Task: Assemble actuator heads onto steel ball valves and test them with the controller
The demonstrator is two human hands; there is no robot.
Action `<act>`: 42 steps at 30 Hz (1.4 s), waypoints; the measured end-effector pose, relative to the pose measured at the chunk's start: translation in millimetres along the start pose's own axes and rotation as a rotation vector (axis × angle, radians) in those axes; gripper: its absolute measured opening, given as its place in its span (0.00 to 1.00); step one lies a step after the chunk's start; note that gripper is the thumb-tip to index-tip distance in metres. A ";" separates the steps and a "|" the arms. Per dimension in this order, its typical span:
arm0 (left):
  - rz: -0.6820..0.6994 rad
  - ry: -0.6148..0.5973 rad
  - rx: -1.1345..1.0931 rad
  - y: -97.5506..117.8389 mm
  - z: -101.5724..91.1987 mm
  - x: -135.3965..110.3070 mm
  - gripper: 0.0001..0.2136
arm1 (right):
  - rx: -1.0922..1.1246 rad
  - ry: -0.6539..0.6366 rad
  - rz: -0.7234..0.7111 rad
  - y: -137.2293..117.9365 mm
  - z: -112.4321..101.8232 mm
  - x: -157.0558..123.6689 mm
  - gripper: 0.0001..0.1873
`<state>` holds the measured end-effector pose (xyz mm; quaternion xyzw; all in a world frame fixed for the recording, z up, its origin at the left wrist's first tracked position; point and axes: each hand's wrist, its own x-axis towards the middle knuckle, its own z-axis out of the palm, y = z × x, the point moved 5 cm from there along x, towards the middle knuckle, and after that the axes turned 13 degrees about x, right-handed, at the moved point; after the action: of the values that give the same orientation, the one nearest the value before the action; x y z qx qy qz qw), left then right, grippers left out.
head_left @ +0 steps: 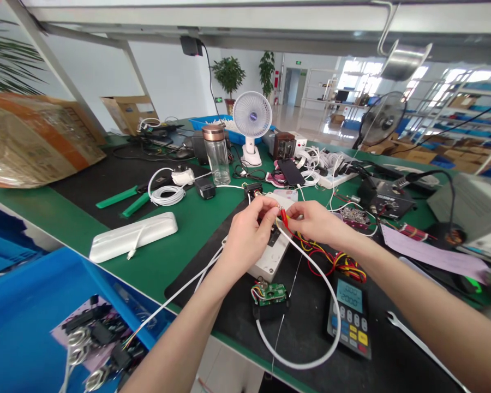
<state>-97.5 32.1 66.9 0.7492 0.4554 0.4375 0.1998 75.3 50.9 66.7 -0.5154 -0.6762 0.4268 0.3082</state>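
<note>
My left hand [247,232] is closed in a pinch at the end of a white cable [336,305]. Beside it, my right hand [313,219] pinches a red alligator clip [285,217], whose tip meets the cable end; the exact contact is hidden by fingers. Beneath both hands lies a pale grey box [265,266]. The cable loops down to a green circuit board [271,293] in a black housing near the mat's front edge. Red and yellow leads [343,266] lie below my right hand, close to a handheld meter [349,316] with a lit display.
A wrench [417,338] lies at right. Green-handled pliers [118,197], a coiled white cable [166,195], a white bar-shaped piece [134,236], a glass bottle [216,155] and a small fan [252,123] stand or lie beyond. A blue bin [20,333] sits below left.
</note>
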 end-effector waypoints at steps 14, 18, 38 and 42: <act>0.071 0.023 0.048 10.1 -3.0 -2.5 0.05 | 0.294 0.212 -0.077 -6.3 -18.7 -42.2 0.25; 0.067 0.018 0.054 10.3 -3.2 -2.8 0.05 | 0.247 0.182 -0.083 -5.2 -9.8 -46.8 0.23; 0.070 0.017 0.057 10.4 -3.1 -3.0 0.07 | 0.267 0.220 -0.134 2.2 -3.9 -47.2 0.18; 0.044 0.052 0.044 9.3 -4.1 -3.1 0.06 | 0.314 0.239 -0.108 10.9 -8.1 -45.9 0.21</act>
<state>-96.8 24.3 74.1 0.7515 0.4535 0.4512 0.1617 99.7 10.0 61.5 -0.4712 -0.5866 0.4455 0.4853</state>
